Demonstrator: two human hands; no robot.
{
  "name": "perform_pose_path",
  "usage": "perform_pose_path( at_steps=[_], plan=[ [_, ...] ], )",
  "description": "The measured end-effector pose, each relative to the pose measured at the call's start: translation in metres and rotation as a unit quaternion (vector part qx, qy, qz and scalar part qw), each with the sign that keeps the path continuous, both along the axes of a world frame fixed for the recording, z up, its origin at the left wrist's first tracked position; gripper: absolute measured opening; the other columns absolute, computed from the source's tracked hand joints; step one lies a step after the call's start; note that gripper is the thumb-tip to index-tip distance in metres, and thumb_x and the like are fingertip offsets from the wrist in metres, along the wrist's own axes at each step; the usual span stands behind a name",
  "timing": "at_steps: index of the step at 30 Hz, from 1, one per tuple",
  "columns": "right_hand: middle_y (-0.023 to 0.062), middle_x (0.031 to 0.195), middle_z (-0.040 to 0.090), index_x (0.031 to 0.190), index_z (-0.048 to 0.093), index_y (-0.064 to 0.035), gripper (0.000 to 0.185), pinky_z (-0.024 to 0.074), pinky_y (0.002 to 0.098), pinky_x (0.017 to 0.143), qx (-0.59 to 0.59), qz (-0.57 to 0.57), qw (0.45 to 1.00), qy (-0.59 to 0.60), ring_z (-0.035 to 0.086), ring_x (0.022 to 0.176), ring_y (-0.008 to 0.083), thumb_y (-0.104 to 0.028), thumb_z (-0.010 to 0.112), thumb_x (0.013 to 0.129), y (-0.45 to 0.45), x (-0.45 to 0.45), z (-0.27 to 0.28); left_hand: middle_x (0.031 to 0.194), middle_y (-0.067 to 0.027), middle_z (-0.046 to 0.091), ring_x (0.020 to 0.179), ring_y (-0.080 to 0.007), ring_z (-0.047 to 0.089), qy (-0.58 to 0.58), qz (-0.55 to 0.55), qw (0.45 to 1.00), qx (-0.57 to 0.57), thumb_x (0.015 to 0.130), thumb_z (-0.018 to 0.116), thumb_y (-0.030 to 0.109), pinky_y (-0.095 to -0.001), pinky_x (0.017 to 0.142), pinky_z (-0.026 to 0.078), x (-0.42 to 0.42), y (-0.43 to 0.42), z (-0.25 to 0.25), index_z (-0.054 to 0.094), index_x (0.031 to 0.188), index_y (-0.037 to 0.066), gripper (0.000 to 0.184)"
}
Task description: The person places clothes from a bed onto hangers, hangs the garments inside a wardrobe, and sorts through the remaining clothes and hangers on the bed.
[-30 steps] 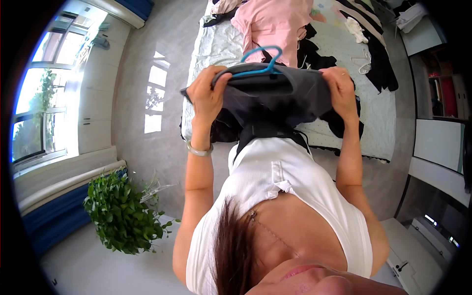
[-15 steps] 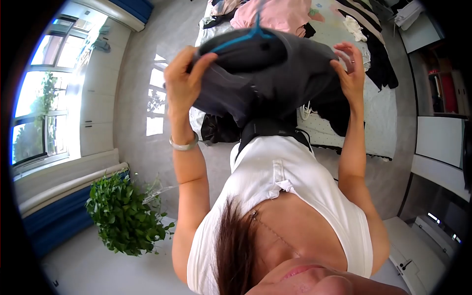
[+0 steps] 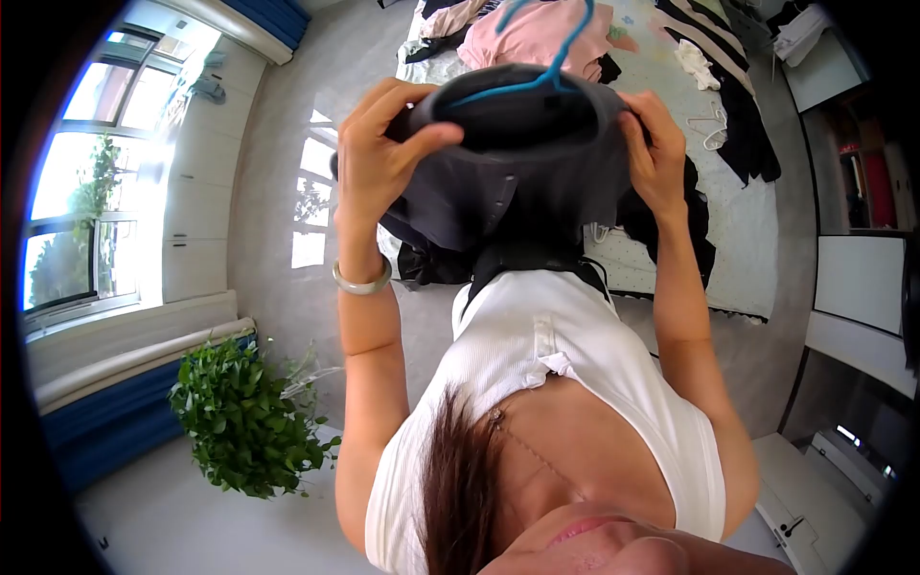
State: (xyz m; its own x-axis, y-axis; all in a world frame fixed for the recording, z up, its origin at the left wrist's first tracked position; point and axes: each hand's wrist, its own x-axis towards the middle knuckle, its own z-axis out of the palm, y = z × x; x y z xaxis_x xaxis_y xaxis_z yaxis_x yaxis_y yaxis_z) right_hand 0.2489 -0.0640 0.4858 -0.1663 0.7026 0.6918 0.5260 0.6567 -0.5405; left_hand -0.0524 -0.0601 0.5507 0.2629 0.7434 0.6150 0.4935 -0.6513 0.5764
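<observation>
A dark grey shirt point(image 3: 537, 192) with a short row of buttons hangs between my two hands, its neck opening turned up toward me. A blue hanger point(image 3: 559, 67) sits inside the opening, its hook rising above the collar and its arms partly hidden in the cloth. My left hand point(image 3: 388, 144) is closed on the left side of the collar, thumb lying along the rim. On the other side my right hand point(image 3: 656, 149) grips the right edge of the collar between thumb and fingers.
Beyond the shirt stands a bed point(image 3: 743, 230) with a pink garment point(image 3: 479, 43), a striped garment point(image 3: 700, 29), black clothes point(image 3: 747, 134) and a white hanger point(image 3: 709, 126). A leafy plant point(image 3: 240, 412) is at the lower left, near the windows point(image 3: 81, 182). Shelving point(image 3: 862, 182) lines the right side.
My right hand has moved left and its fingers have closed on the collar. The shirt's opening now faces me more squarely, and the hanger hook has shifted right.
</observation>
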Motion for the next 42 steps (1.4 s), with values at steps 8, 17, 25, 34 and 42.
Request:
perform_pose_path(
  at_steps=[8, 17, 25, 34, 42],
  plan=[
    [0.0108, 0.084, 0.058, 0.103, 0.061, 0.0026, 0.014, 0.0455, 0.0272, 0.070, -0.064, 0.047, 0.994, 0.075, 0.057, 0.075, 0.0217, -0.001, 0.061, 0.090, 0.004, -0.014, -0.007, 0.081, -0.0099, 0.062, 0.066, -0.0204, 0.057, 0.013, -0.032, 0.999, -0.014, 0.085, 0.069, 0.008, -0.0275, 0.061, 0.044, 0.007, 0.008, -0.023, 0.067, 0.096, -0.002, 0.015],
    [0.0088, 0.094, 0.062, 0.107, 0.064, -0.0010, 0.018, 0.0451, 0.0268, 0.074, 0.082, -0.036, 0.994, -0.068, 0.058, 0.081, 0.0240, -0.008, 0.062, 0.090, 0.016, 0.007, 0.008, 0.075, -0.0072, 0.059, 0.065, -0.0137, 0.053, -0.073, 0.009, 0.997, 0.034, 0.084, 0.070, 0.002, -0.0242, 0.060, 0.041, -0.005, 0.019, -0.043, 0.066, 0.094, -0.004, 0.012],
    [0.0070, 0.091, 0.065, 0.103, 0.064, 0.0018, 0.017, 0.0463, 0.0242, 0.078, -0.008, -0.008, 0.997, 0.071, 0.061, 0.084, 0.0159, -0.008, 0.066, 0.089, 0.016, 0.008, 0.013, 0.078, -0.0078, 0.058, 0.067, -0.0181, 0.054, -0.069, -0.078, 0.994, 0.012, 0.087, 0.067, 0.005, -0.0262, 0.062, 0.043, 0.011, 0.031, -0.042, 0.066, 0.095, -0.002, 0.011],
    [0.0003, 0.089, 0.063, 0.103, 0.065, 0.0025, 0.017, 0.0431, 0.0197, 0.076, 0.040, 0.001, 0.990, 0.136, 0.056, 0.082, 0.0085, -0.009, 0.067, 0.090, 0.014, 0.033, 0.026, 0.077, -0.0068, 0.061, 0.067, -0.0188, 0.057, -0.011, -0.041, 0.995, 0.085, 0.086, 0.069, 0.011, -0.0272, 0.060, 0.044, 0.012, 0.035, -0.018, 0.068, 0.094, 0.001, 0.013],
    [0.0010, 0.091, 0.063, 0.101, 0.064, 0.0035, 0.015, 0.0430, 0.0196, 0.076, -0.005, -0.042, 0.986, 0.161, 0.056, 0.083, 0.0082, -0.007, 0.066, 0.091, 0.004, 0.051, -0.005, 0.078, -0.0071, 0.063, 0.068, -0.0223, 0.060, 0.028, -0.021, 0.999, 0.021, 0.081, 0.074, 0.015, -0.0296, 0.061, 0.046, 0.012, 0.038, -0.047, 0.070, 0.091, 0.005, 0.015]
  ],
)
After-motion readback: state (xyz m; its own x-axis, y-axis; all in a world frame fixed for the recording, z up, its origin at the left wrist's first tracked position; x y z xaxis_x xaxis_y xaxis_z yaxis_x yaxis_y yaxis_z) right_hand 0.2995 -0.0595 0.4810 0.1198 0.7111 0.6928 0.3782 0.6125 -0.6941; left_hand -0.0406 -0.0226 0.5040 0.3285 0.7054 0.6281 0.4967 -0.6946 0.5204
